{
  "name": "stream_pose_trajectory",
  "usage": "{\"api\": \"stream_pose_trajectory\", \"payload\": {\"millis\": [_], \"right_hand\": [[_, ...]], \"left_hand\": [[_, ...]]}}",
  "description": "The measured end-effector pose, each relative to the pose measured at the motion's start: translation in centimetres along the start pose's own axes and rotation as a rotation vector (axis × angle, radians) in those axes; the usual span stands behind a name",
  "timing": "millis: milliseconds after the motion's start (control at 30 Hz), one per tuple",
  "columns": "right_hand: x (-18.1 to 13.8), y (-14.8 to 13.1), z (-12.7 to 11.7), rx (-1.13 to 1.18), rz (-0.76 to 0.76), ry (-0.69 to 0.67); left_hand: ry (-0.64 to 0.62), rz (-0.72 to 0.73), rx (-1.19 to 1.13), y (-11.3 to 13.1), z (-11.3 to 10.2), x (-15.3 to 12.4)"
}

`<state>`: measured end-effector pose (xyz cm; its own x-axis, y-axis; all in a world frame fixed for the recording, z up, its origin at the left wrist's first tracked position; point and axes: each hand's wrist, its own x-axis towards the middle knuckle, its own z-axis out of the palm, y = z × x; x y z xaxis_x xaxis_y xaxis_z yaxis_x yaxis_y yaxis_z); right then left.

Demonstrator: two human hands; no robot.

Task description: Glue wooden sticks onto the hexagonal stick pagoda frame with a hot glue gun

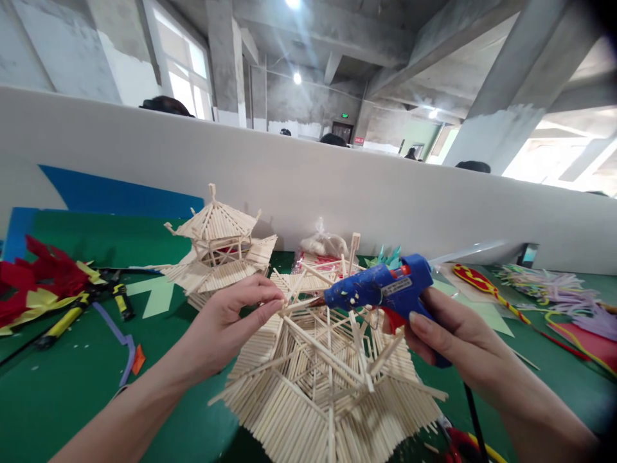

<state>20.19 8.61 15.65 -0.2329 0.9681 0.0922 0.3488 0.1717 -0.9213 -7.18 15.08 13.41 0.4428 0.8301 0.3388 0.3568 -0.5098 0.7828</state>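
Note:
My right hand (443,328) is wrapped round a blue hot glue gun (380,286) with a red trigger and a clear glue stick out of its back. The gun's nozzle points left and meets a thin wooden stick (303,305). My left hand (236,315) pinches the left end of that stick between thumb and fingers. Below both hands lies a large roof-like frame (318,386) of wooden sticks, with an open lattice centre and several sloping panels. Behind my left hand stands a small pavilion model (216,225) built from the same sticks.
Red and yellow craft pieces (43,283) and yellow-handled pliers (120,294) lie left. Red-handled scissors (457,444) sit near the front edge. Pale pipe cleaners (549,286) and a red-yellow ornament (475,279) are right. A white partition (299,173) runs behind the green table (173,424).

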Motion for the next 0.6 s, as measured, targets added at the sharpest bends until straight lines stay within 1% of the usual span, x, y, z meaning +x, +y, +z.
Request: {"api": "stream_pose_trajectory", "payload": {"millis": [100,300,600], "right_hand": [[-0.06,-0.08,-0.03,0.008,0.002,0.006],[-0.19,0.62,-0.23,0.024,-0.035,0.008],[-0.34,0.51,-0.22,0.023,-0.039,-0.001]], "left_hand": [[-0.004,-0.008,0.004,-0.02,-0.04,-0.06],[-0.006,-0.021,0.016,0.20,-0.06,-0.14],[-0.008,-0.025,-0.010,0.09,-0.12,-0.25]]}}
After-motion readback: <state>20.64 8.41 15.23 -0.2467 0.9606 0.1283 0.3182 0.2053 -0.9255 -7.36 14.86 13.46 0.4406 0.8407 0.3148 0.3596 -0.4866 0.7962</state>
